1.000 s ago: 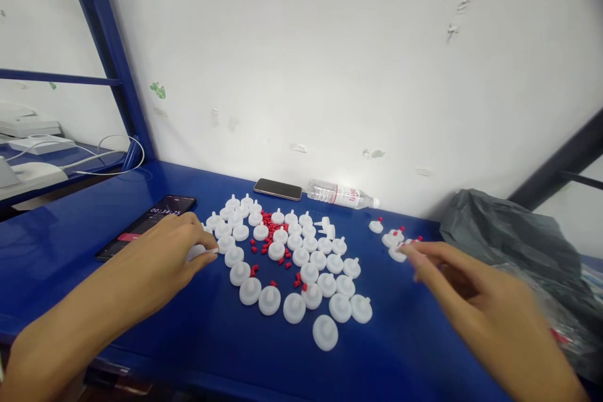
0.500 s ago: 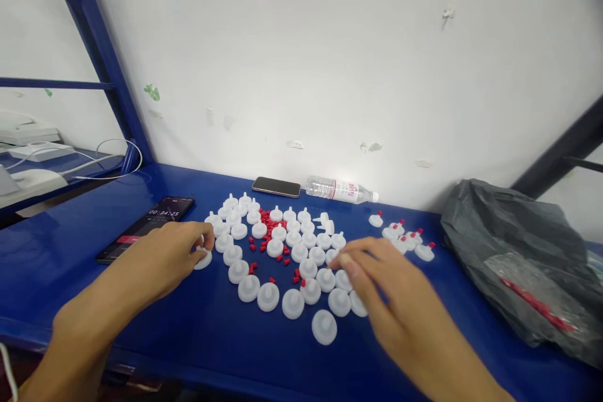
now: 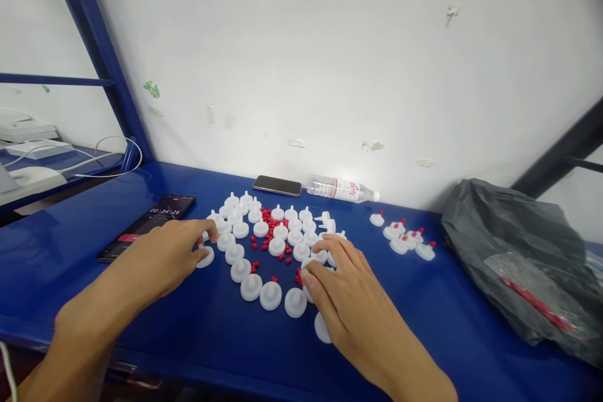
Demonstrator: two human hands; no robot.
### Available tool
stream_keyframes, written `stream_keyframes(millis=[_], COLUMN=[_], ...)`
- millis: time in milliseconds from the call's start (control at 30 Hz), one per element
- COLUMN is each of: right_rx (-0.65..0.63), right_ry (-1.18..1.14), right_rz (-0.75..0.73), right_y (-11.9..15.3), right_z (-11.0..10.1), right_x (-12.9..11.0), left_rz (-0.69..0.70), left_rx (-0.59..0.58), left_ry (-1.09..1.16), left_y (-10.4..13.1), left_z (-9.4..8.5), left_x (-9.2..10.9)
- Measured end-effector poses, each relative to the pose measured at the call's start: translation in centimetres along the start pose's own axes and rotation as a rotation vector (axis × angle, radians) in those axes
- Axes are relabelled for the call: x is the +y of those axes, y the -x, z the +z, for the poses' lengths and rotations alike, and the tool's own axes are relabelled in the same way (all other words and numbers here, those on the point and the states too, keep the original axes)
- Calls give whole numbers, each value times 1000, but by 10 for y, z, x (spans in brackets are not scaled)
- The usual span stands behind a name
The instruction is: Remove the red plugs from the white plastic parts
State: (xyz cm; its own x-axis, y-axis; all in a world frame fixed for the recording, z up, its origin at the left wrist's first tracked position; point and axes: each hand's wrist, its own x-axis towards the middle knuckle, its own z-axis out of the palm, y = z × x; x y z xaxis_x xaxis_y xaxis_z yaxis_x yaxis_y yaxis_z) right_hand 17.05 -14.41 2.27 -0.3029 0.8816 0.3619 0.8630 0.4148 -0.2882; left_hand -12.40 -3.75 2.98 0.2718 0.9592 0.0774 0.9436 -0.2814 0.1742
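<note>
White nozzle caps [image 3: 270,295], several of them, stand spouts up on the blue table around a heap of small red tip caps [image 3: 271,220]. My left hand [image 3: 176,251] is at the left edge of the group, thumb and index finger curled closely round the spout of one white nozzle cap [image 3: 205,257]. That cap's base rests on the table. My right hand [image 3: 351,289] hovers over the right side of the group, fingers apart, thumb tip beside a few loose red tip caps [image 3: 298,277]. It covers several white caps.
Several white caps with red tips [image 3: 399,245] stand apart at the right. A grey plastic bag [image 3: 499,226] lies beyond them. A phone showing a timer [image 3: 151,223] lies left, another phone [image 3: 277,185] and a clear bottle [image 3: 342,189] by the wall.
My right hand has moved left and its fingers have spread over the caps near the loose red tips. My left hand stays nearly still at the same white cap.
</note>
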Motion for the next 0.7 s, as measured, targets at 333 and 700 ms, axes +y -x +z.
stream_keyframes(millis=[333, 700], right_rx=[166, 148], right_ry=[88, 353], right_rz=[55, 534], right_y=[6, 72], right_z=[-23, -44], right_x=[27, 182], left_rz=[0, -12], left_rx=[12, 56], left_ry=[36, -58], left_y=[-7, 4], left_z=[6, -15], left_x=[-6, 26])
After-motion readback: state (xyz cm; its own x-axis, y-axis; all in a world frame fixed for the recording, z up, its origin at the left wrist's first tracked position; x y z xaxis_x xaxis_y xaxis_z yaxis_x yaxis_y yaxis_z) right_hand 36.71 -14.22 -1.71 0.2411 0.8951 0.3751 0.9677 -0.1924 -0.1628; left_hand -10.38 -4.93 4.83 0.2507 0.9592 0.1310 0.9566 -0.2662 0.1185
